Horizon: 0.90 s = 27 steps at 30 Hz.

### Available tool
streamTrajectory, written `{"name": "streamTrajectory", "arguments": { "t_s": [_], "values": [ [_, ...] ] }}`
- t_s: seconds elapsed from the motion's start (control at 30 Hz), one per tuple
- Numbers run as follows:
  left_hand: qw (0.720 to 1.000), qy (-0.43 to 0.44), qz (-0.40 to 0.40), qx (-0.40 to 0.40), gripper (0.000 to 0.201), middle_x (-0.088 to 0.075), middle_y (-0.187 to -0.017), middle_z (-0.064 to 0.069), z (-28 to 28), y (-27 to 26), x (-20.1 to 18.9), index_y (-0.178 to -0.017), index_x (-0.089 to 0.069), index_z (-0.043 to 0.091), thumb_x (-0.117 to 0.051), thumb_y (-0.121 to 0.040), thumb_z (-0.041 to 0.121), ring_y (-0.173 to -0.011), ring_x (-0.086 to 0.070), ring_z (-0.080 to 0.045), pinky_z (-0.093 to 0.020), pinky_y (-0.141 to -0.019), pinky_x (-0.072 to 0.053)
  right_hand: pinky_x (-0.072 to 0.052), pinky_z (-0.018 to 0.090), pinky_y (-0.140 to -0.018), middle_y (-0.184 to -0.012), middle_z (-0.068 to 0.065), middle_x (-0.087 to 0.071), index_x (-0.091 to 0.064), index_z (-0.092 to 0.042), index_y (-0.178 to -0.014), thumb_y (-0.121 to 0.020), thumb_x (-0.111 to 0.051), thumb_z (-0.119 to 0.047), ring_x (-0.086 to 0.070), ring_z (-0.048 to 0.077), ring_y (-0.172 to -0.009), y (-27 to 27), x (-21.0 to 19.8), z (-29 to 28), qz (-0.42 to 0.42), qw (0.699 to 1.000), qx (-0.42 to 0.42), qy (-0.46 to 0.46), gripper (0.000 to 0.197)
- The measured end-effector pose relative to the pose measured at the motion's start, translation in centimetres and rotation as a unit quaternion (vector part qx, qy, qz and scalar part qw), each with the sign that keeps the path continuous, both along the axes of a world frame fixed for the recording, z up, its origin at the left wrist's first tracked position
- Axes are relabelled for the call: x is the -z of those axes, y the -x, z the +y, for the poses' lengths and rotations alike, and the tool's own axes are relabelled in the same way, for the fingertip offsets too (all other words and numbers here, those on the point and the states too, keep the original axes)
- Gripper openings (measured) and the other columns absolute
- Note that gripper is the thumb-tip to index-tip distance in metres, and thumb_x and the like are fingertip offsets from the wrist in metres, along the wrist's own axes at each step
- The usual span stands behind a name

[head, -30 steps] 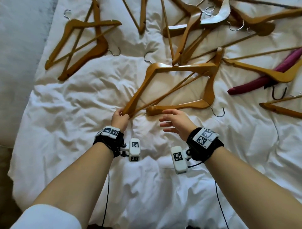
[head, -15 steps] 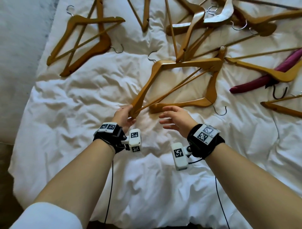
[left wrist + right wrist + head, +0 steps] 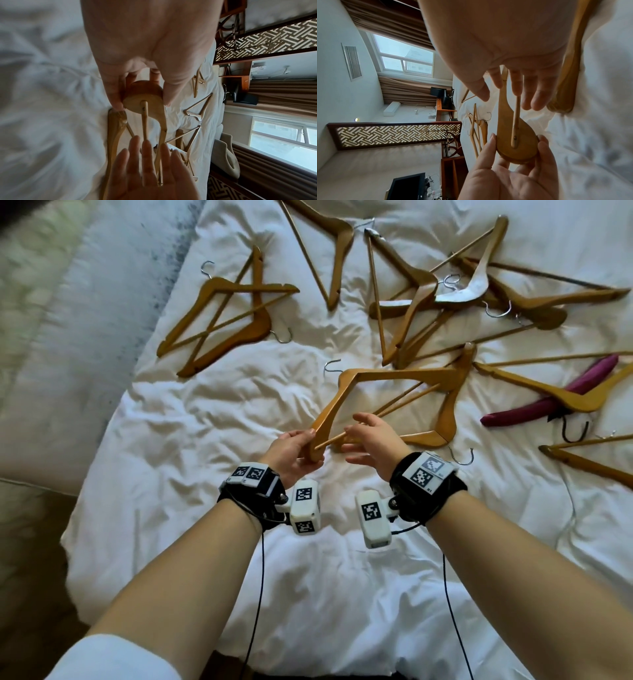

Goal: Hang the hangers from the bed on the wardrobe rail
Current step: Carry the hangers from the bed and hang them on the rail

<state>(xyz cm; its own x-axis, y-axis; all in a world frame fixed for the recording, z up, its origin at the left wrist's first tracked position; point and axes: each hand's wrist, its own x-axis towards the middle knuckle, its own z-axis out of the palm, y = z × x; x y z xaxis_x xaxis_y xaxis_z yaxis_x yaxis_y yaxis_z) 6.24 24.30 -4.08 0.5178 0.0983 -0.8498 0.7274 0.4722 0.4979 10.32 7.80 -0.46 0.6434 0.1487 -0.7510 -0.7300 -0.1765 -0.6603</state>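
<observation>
head view: left hand [image 3: 291,451] grips one wooden hanger [image 3: 387,392] by its end, right hand [image 3: 371,440] spread loose beside it; other hangers [image 3: 226,313] litter the bed [image 3: 171,440], none hung.

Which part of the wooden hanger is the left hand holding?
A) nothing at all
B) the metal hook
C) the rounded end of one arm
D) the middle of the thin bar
C: the left hand pinches the rounded end of the wooden hanger, while its hook points away, untouched.
</observation>
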Motion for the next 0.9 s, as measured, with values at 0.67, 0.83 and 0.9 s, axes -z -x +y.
{"name": "streamTrajectory", "arguments": {
  "t_s": [0.67,0.83,0.9],
  "values": [
    [0.967,-0.106,-0.125,0.194,0.058,-0.057,-0.079,-0.001,-2.8,3.1,-10.7,-0.119,-0.056,0.015,-0.084,-0.07,0.002,-0.07,-0.06,-0.016,-0.031,-0.069,-0.049,-0.054,0.039,-0.085,-0.095,0.011,-0.071,-0.065,-0.009,-0.105,-0.095,-0.061,-0.038,-0.068,0.026,-0.092,1.9,-7.8,-0.6,0.068,0.996,-0.061,-0.015,0.031],
    [0.949,-0.119,-0.149,0.25,0.059,-0.06,-0.082,-0.002,-3.9,3.8,-12.9,-0.121,-0.056,0.013,-0.084,-0.071,0.003,-0.074,-0.064,-0.018,-0.032,-0.073,-0.05,-0.059,0.038,-0.072,-0.093,0.015,-0.07,-0.062,-0.005,-0.099,-0.096,-0.062,-0.025,-0.069,0.026,-0.084,2.9,-9.8,-2.2,0.068,0.997,0.0,-0.035,0.02],
    [0.943,-0.114,-0.151,0.273,0.053,-0.064,-0.088,-0.002,-4.4,4.2,-14.0,-0.121,-0.057,0.015,-0.082,-0.074,0.008,-0.086,-0.066,-0.022,-0.038,-0.086,-0.049,-0.057,0.033,-0.055,-0.088,0.014,-0.068,-0.059,-0.003,-0.104,-0.097,-0.061,-0.02,-0.068,0.026,-0.077,3.4,-10.8,-2.9,0.06,0.998,0.014,-0.032,0.019]
  ]
}}
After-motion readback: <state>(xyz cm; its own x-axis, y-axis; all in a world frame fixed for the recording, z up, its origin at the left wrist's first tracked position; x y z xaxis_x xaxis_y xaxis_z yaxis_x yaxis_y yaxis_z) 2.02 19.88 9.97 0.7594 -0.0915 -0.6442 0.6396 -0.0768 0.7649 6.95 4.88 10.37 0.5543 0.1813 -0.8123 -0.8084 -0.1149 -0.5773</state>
